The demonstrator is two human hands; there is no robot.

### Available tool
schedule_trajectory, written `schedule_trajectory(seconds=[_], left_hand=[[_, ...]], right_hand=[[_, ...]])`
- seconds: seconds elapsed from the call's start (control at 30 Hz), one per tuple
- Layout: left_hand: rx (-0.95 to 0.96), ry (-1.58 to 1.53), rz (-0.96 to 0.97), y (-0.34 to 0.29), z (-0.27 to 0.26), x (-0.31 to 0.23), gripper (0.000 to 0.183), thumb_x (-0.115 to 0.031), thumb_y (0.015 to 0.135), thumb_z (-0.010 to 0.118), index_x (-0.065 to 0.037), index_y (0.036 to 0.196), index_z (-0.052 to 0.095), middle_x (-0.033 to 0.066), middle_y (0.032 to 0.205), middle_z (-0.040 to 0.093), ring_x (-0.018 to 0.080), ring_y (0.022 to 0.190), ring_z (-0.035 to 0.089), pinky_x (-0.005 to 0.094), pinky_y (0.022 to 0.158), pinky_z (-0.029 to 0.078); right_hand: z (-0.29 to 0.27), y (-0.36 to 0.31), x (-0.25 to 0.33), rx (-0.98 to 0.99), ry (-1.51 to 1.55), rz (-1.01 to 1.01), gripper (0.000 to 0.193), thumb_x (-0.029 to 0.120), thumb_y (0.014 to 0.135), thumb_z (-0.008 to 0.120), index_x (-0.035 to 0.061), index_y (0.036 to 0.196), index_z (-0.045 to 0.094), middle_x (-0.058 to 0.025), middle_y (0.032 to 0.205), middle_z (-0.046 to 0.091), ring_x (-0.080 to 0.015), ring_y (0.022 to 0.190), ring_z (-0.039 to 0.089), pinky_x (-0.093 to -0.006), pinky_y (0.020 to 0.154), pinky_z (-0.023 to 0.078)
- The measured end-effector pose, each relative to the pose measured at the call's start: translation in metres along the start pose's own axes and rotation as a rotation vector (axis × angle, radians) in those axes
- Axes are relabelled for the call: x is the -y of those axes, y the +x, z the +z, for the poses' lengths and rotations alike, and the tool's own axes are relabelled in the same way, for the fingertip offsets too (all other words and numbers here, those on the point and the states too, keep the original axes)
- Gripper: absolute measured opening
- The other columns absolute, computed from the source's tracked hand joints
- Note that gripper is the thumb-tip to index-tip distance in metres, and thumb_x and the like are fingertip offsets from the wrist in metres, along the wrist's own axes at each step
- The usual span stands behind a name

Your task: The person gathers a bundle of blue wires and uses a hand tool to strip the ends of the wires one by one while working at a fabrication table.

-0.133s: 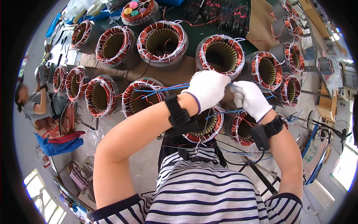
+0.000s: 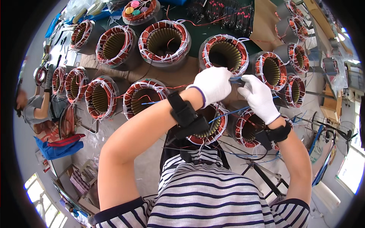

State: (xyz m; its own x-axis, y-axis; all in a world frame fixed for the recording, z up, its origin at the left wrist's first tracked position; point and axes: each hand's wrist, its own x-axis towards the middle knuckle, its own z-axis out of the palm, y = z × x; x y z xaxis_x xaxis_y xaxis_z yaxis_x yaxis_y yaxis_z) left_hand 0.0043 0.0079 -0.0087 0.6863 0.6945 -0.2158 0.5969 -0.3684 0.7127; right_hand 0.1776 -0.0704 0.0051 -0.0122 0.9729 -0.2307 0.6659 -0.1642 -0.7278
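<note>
My left hand (image 2: 213,87), in a white knit glove, is closed on a thin blue lead wire (image 2: 235,79) whose short length shows at its fingertips. My gloved right hand (image 2: 259,98) is close by on the right, forefinger and thumb apart, the forefinger near that wire; whether it touches cannot be made out. Another blue wire (image 2: 232,112) runs below the hands, over a motor stator (image 2: 220,133) with copper windings and white lacing. A second stator (image 2: 242,132) stands under my right wrist. Behind my hands is a larger stator (image 2: 244,53).
Several more laced stators, such as one at the back (image 2: 143,49) and one on the left (image 2: 89,95), crowd the bench. Brown cardboard (image 2: 182,70) lies beneath. Dark wires with pink ends (image 2: 237,17) lie at the back. Another person (image 2: 36,110) works at far left.
My right hand has moved slightly up and right, its forefinger and thumb parting. My left hand has shifted a little left and up. The blue wires trailing left of it show less.
</note>
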Motion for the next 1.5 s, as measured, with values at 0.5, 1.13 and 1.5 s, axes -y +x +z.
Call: schedule_trajectory(seconds=[0.5,1.13,1.5], left_hand=[[0.036,0.080,-0.002,-0.011,0.008,-0.002,0.027,-0.015,0.084,0.047,-0.011,0.101,0.067,0.0154,0.087,0.066,0.0325,0.084,0.064,0.0435,0.077,0.050],[-0.204,0.076,0.130,-0.023,0.001,-0.010,0.023,-0.014,0.086,0.046,-0.008,0.099,0.064,0.0184,0.084,0.065,0.0368,0.079,0.063,0.0447,0.073,0.051],[-0.388,0.150,0.146,-0.130,-0.011,-0.086,0.029,-0.020,0.088,0.053,-0.007,0.113,0.056,0.0214,0.085,0.063,0.0386,0.079,0.062,0.0455,0.067,0.050]], right_hand=[[-0.001,0.011,-0.018,0.270,0.798,0.489,0.019,0.018,0.087,0.057,0.0013,0.079,0.062,0.0022,0.056,0.046,-0.0087,0.045,0.043,-0.0233,0.043,0.034],[-0.073,-0.045,0.026,-0.247,-0.393,-0.163,0.040,0.031,0.087,0.056,0.0027,0.115,0.058,-0.0176,0.105,0.062,-0.0336,0.100,0.058,-0.0396,0.088,0.045],[-0.051,-0.244,0.057,-0.404,0.156,-0.045,0.011,0.006,0.085,0.055,-0.0012,0.091,0.061,-0.0057,0.080,0.060,-0.0136,0.076,0.056,-0.0266,0.073,0.045]])
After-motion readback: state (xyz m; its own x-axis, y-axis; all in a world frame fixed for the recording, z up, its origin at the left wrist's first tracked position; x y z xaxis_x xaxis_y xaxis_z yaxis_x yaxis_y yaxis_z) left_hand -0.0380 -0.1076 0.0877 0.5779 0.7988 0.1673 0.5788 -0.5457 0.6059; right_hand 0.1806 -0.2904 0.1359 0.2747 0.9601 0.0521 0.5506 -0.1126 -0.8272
